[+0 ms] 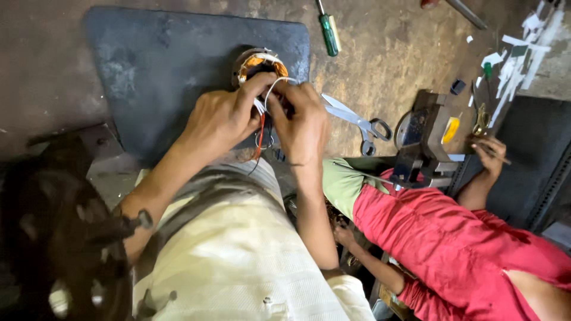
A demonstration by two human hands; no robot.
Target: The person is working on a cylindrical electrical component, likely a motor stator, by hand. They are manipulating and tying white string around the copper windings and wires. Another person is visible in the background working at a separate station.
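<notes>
At upper centre of the frame, the left hand and right hand pinch together on thin white and red wires from the copper-wound stator on the grey mat, where a hard tug could probably snap a lead.

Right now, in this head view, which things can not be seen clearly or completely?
- Motor winding: its lower part is covered by the left hand and right hand.
- White wires: their ends disappear under the fingers.
- Green screwdriver: its tip is cut off by the top edge.
- Dark round object at lower left: too blurred to identify.
- Co-worker's hand: the thin thing it holds is too small to tell.
</notes>
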